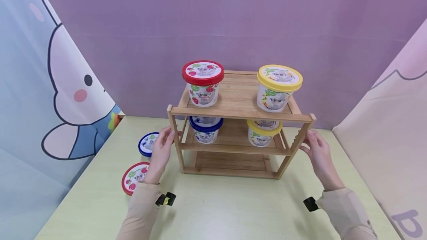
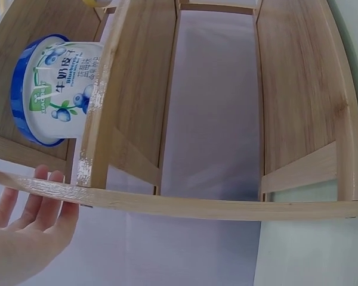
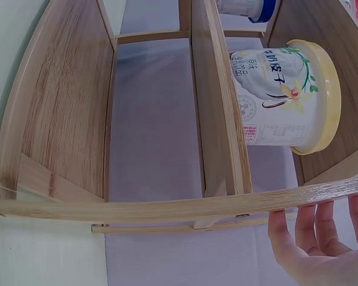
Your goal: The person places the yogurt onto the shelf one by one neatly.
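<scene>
Left hand (image 1: 161, 155) and right hand (image 1: 321, 156) grip the rack (image 1: 238, 93) by its two sides in the head view. It stands upright on the counter (image 1: 227, 210). On its top sit a red cup (image 1: 204, 95) and a yellow cup (image 1: 274, 99); one level below, a blue cup (image 1: 206, 137) and a second yellow cup (image 1: 260, 139). Another blue cup (image 1: 148, 143) and another red cup (image 1: 134, 177) are on the counter to its left. From the left wrist, curled fingers (image 2: 46, 211) hold the rack's edge, near the blue cup inside. From the right wrist, fingertips (image 3: 279, 229) touch the opposite edge, near the second yellow cup.
</scene>
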Action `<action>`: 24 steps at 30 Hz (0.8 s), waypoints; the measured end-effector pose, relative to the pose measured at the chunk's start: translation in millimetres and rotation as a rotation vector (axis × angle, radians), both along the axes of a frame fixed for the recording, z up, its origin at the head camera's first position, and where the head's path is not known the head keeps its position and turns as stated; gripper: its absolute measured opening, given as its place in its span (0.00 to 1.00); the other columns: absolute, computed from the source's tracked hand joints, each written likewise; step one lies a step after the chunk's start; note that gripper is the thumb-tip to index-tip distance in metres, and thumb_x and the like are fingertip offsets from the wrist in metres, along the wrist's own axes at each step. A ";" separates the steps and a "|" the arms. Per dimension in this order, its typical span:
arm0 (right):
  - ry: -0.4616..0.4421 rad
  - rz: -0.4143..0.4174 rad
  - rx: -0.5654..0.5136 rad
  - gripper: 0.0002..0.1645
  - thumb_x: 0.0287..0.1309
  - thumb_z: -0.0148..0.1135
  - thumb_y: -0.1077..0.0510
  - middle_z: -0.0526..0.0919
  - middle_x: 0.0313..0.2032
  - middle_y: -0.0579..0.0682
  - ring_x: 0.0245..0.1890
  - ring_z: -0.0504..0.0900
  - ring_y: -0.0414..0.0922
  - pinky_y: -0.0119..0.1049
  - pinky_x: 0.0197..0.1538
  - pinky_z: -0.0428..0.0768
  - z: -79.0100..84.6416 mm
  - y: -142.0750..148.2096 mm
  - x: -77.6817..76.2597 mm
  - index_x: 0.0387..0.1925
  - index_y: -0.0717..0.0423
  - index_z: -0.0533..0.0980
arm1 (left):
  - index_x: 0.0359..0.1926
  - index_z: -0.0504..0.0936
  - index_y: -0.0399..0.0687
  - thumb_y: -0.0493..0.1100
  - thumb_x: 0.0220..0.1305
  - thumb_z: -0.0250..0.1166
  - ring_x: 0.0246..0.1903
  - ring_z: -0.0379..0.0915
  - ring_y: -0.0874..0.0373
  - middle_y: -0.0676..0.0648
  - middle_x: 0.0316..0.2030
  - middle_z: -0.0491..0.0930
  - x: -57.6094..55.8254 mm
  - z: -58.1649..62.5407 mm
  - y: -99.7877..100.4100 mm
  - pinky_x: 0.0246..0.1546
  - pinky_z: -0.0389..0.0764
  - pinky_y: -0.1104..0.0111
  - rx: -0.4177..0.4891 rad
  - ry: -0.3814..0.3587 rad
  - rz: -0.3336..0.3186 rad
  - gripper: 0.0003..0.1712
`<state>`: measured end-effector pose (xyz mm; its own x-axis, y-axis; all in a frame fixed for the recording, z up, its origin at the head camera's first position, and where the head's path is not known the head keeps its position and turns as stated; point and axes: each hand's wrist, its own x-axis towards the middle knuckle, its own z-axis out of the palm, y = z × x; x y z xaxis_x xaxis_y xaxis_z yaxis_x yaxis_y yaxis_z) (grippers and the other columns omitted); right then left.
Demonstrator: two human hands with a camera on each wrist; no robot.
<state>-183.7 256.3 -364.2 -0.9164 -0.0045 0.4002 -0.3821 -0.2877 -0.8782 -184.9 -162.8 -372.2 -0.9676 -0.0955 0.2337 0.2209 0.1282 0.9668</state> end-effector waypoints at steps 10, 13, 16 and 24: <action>0.027 0.110 -0.071 0.18 0.66 0.39 0.60 0.73 0.44 0.56 0.43 0.75 0.48 0.39 0.44 0.76 -89.4 63.9 -64.6 0.52 0.66 0.67 | 0.58 0.64 0.38 0.47 0.67 0.47 0.55 0.63 0.50 0.35 0.52 0.70 2.7 5.3 -3.3 0.55 0.65 0.57 -0.019 -0.010 -0.021 0.23; 0.038 0.083 -0.041 0.18 0.66 0.39 0.59 0.74 0.42 0.54 0.42 0.75 0.46 0.37 0.43 0.76 -74.8 52.4 -53.4 0.50 0.65 0.68 | 0.60 0.61 0.38 0.46 0.67 0.47 0.57 0.61 0.49 0.36 0.54 0.68 4.6 6.6 -4.0 0.55 0.64 0.57 -0.036 -0.025 -0.023 0.25; 0.017 0.008 0.025 0.16 0.65 0.42 0.55 0.75 0.39 0.50 0.39 0.75 0.41 0.32 0.41 0.77 -41.7 26.6 -28.6 0.46 0.62 0.70 | 0.62 0.58 0.38 0.45 0.67 0.46 0.57 0.60 0.47 0.36 0.56 0.65 7.7 8.5 -5.7 0.56 0.63 0.58 -0.067 -0.048 -0.018 0.26; 0.003 0.009 0.041 0.17 0.66 0.40 0.57 0.75 0.40 0.52 0.41 0.75 0.44 0.34 0.43 0.77 -71.0 48.8 -50.5 0.48 0.62 0.69 | 0.61 0.61 0.41 0.47 0.67 0.47 0.56 0.62 0.50 0.38 0.56 0.66 20.2 13.2 -21.3 0.55 0.64 0.64 -0.136 -0.033 -0.005 0.24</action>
